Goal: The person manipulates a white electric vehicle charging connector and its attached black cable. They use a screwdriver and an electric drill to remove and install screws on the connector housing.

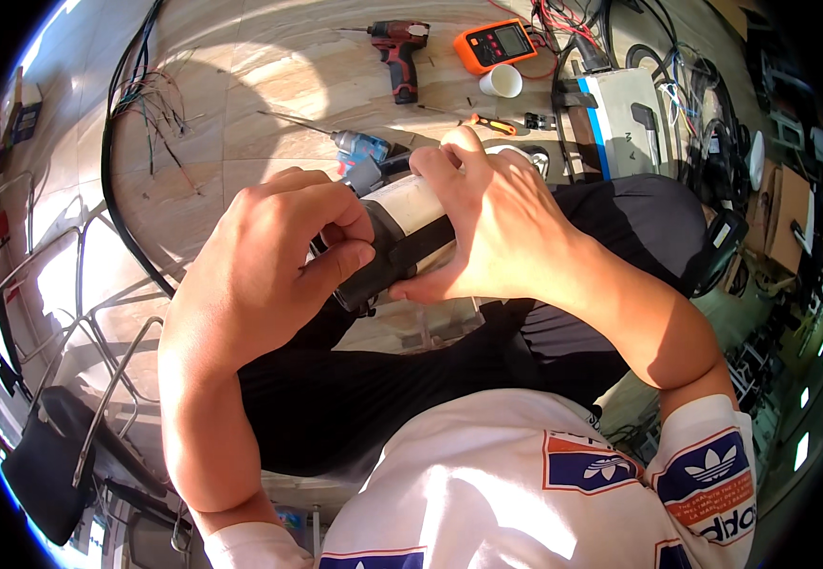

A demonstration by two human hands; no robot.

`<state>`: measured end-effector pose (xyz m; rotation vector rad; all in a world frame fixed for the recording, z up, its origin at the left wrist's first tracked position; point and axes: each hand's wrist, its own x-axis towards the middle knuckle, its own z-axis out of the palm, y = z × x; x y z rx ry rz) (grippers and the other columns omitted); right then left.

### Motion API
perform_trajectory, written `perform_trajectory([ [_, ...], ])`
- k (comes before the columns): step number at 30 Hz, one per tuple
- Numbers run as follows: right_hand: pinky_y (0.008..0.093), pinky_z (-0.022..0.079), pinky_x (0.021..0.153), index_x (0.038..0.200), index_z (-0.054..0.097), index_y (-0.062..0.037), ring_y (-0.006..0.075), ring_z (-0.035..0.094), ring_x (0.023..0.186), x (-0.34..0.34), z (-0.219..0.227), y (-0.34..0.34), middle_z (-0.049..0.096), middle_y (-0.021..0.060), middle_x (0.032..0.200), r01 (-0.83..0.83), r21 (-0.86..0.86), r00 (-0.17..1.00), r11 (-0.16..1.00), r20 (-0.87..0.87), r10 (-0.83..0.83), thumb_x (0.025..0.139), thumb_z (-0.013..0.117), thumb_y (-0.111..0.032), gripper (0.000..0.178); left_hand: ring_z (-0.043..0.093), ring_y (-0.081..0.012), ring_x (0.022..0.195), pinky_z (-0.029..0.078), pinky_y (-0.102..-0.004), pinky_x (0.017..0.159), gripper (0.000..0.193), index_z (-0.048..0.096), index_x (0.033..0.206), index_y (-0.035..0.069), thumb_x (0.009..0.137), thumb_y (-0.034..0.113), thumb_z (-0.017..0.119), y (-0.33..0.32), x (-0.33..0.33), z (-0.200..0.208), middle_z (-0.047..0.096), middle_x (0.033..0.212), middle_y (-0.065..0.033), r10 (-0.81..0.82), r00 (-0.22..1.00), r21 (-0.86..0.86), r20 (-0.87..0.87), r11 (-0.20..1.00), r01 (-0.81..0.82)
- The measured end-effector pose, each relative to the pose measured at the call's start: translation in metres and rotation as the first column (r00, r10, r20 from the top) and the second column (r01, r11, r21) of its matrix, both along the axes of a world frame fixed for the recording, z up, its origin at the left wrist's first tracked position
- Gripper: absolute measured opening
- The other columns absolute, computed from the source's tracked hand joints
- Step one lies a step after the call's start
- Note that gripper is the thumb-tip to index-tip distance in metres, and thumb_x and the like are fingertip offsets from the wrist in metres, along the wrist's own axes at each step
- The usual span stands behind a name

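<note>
Above my lap is a device with a pale casing and black ends (410, 203). My right hand (497, 204) is wrapped round it, thumb underneath and fingers over the far side. At its black left end, my left hand (269, 247) is closed, thumb and forefinger drawn together. What those fingers pinch, if anything, is hidden behind them. Just beyond the device, a blue power drill (362, 150) with a long bit lies on the floor, partly covered by the device and my right hand.
On the tiled floor ahead lie a red and black cordless drill (398, 59), an orange multimeter (495, 45), a white cup (501, 82) and an orange-handled screwdriver (493, 124). A white box with a blue edge (628, 121) stands at right. Black cable (108, 142) and metal-framed chairs (80, 266) are left.
</note>
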<state>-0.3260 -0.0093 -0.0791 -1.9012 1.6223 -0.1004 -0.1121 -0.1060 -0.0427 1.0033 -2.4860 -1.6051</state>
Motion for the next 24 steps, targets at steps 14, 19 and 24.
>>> perform_trajectory([
  [14, 0.0522, 0.053, 0.087, 0.128, 0.05, 0.0091, 0.0459, 0.069, 0.082, 0.001, 0.007, 0.002, 0.053, 0.0352, 0.119, -0.028, 0.079, 0.997, 0.996, -0.075, 0.034, 0.064, 0.086, -0.061, 0.102, 0.064, -0.0238, 0.072, 0.052, -0.034, 0.069, 0.018, 0.066, 0.087, 0.0, 0.077, 0.005, 0.079, -0.009, 0.003, -0.011, 0.064, 0.081, -0.0103, -0.078, 0.997, 0.191, -0.016, 0.978, 0.079],
  [19, 0.0508, 0.054, 0.085, 0.126, 0.051, 0.0069, 0.0456, 0.069, 0.08, -0.001, 0.003, 0.005, 0.055, 0.0343, 0.116, -0.025, 0.009, 0.998, 1.0, -0.055, 0.025, 0.061, 0.087, -0.062, 0.101, 0.063, -0.0243, 0.07, 0.051, -0.0344, 0.068, 0.018, 0.066, 0.086, 0.0, 0.076, 0.006, 0.08, -0.011, 0.001, -0.012, 0.064, 0.08, -0.0109, -0.121, 0.992, 0.126, -0.041, 0.984, 0.125],
  [24, 0.049, 0.054, 0.082, 0.124, 0.052, 0.0049, 0.0436, 0.069, 0.079, 0.0, 0.001, 0.002, 0.056, 0.0318, 0.115, -0.019, -0.019, 0.999, 1.0, -0.03, 0.018, 0.058, 0.089, -0.062, 0.101, 0.062, -0.0269, 0.072, 0.05, -0.0363, 0.068, 0.015, 0.064, 0.086, -0.001, 0.08, 0.005, 0.076, -0.007, 0.001, -0.01, 0.062, 0.081, -0.0118, -0.128, 0.991, 0.076, -0.035, 0.988, 0.131],
])
